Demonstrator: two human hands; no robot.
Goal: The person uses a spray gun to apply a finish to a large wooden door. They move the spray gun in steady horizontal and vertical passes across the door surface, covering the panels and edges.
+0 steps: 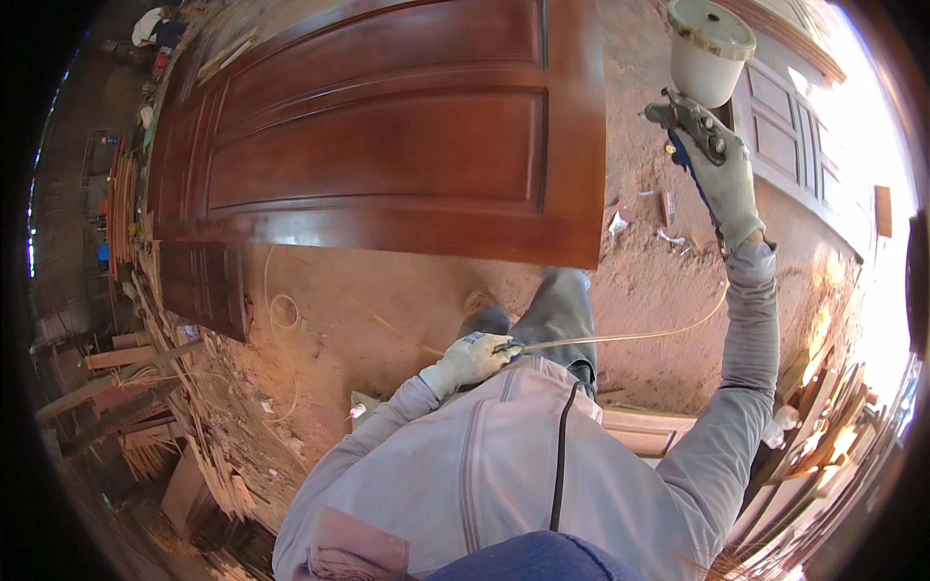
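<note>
My right hand [722, 179], in a white work glove, is wrapped round a paint spray gun [690, 121], out to the right of a wooden door. The gun's white cup [710, 53] with its stained lid stands above my fist. From the gun a thin yellowish air hose [639, 337] sags back to my waist. There my left hand [475, 358], also gloved, is closed round the hose. The reddish-brown panelled door [378, 150] lies raised ahead of me, its varnish glossy. Neither hand touches it.
Below the door's left end is another dark panelled piece [203, 286]. Loops of hose [283, 310] lie on the dirt floor. Timber offcuts [208, 455] pile up at left, boards [814, 465] at right. A grey panelled door [790, 131] lies far right. Another person [155, 27] is far left.
</note>
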